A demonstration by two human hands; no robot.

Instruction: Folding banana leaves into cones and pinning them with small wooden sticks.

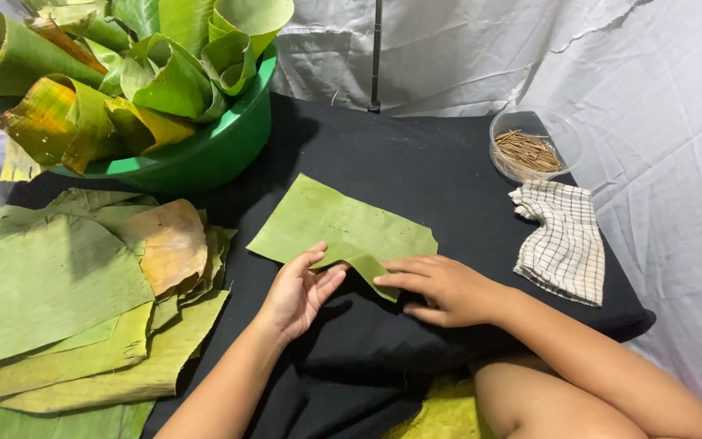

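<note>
A flat green banana leaf piece (331, 219) lies on the black cloth-covered table (432, 175). My left hand (298, 293) rests at its near edge, fingers apart, with the fingertips touching the leaf's lower edge. My right hand (440, 289) lies palm down to the right, its fingers pressing on the leaf's folded near corner. Neither hand grips anything firmly.
A pile of flat banana leaves (67, 301) lies at the left. A green basin (221, 146) at the back left holds rolled leaf cones. A clear bowl of thin sticks (530, 150) and a checked cloth (566, 240) sit at the right. White fabric hangs behind.
</note>
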